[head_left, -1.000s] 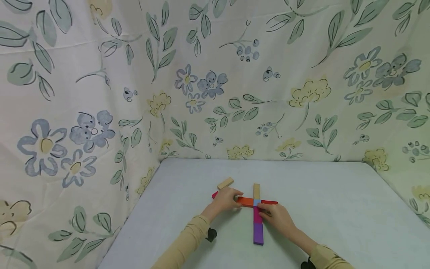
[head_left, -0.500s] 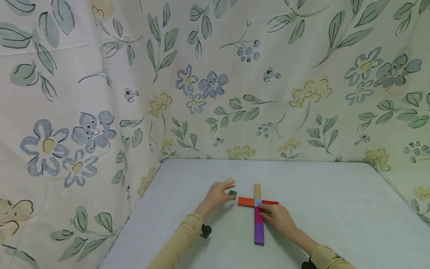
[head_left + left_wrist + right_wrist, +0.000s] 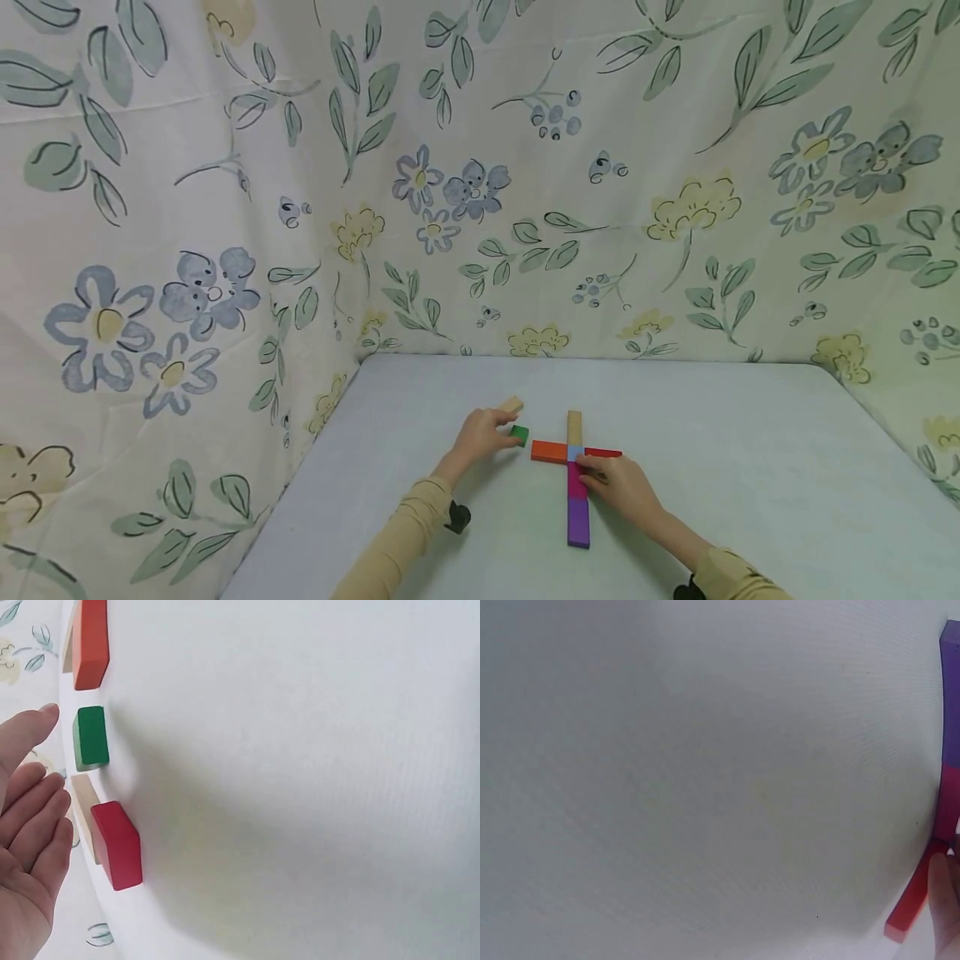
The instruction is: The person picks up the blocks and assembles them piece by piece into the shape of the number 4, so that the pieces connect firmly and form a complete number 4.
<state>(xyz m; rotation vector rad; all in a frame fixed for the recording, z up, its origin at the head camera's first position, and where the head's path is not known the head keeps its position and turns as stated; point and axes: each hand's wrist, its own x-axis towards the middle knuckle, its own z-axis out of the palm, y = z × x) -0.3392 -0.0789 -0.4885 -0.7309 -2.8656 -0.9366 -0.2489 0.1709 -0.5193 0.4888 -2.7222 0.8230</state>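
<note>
My left hand (image 3: pixel 478 433) is just left of a small green block (image 3: pixel 521 435). In the left wrist view its fingers are loosely bent, with a gap between them and the green block (image 3: pixel 94 739). My right hand (image 3: pixel 624 485) rests its fingertips on the light blue block (image 3: pixel 574 451) at the centre of a cross of blocks. An orange block (image 3: pixel 549 452) forms the left arm and a red one (image 3: pixel 609 452) the right. Plain wood (image 3: pixel 574 427) extends beyond the centre; magenta (image 3: pixel 574 482) and purple blocks (image 3: pixel 578 523) run toward me.
Behind my left hand lies a loose plain wooden block (image 3: pixel 513 404). A crimson block (image 3: pixel 120 847) shows in the left wrist view, hidden by the hand from the head. Floral cloth (image 3: pixel 525 250) hangs along the back and sides of the white table (image 3: pixel 712 408).
My left hand has drawn back leftward from the end of the orange block, bringing the green block into sight and covering the crimson one. The right hand stays on the cross.
</note>
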